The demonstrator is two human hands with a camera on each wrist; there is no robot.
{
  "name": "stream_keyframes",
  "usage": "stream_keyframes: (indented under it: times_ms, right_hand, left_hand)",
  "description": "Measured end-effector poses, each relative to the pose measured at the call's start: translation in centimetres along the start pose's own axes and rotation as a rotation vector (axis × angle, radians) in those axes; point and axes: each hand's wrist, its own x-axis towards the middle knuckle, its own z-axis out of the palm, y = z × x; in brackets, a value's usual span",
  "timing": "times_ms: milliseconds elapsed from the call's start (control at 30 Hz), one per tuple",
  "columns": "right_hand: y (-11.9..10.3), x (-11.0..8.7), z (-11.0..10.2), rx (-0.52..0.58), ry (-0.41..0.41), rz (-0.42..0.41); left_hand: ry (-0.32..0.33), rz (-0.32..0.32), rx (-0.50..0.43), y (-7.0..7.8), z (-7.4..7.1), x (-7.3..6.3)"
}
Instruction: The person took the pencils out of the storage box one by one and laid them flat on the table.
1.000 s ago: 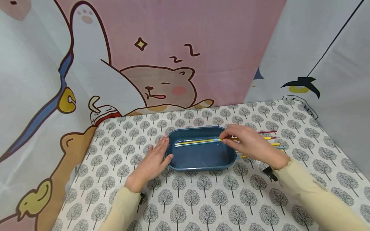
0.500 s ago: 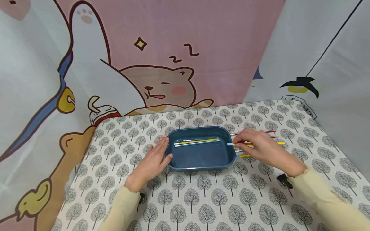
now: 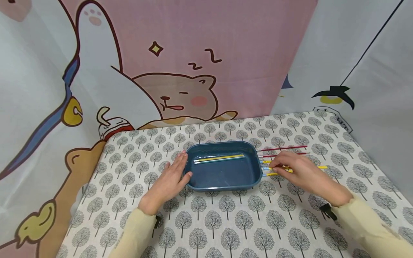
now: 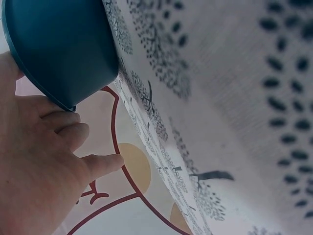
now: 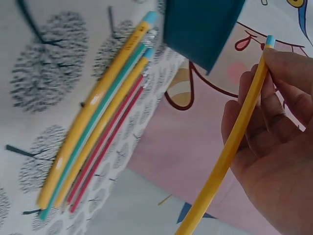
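My right hand [image 3: 297, 166], to the right of the blue tray [image 3: 222, 187], pinches a yellow pencil [image 5: 226, 152] with a light-blue end between thumb and fingers. The pencil's blue end points toward the tray's right side. Under and behind this hand, several pencils lie side by side on the cloth: two yellow pencils, a green pencil [image 5: 93, 129] and two red pencils. My left hand [image 3: 169, 179] rests with extended fingers against the tray's left rim. Inside the tray lie another yellow pencil [image 3: 222, 157] and a teal pencil [image 3: 222, 159], close together.
A white cloth [image 3: 209, 222] printed with grey trees covers the table. Behind it hangs a pink curtain [image 3: 251, 53] with a sleeping cartoon bear; pale curtains stand at the left and right sides.
From above the tray, my right hand has drawn back to the right with the yellow pencil, now over the pencils on the cloth. My left hand has stayed at the rim.
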Motion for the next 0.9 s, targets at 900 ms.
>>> stream_keyframes:
  times_ms: [900]
  right_hand:
    - [2.0, -2.7, 2.4, 0.026, -0.101, 0.053]
  left_hand:
    - [0.001, -0.007, -0.013, 0.1, 0.0, -0.1]
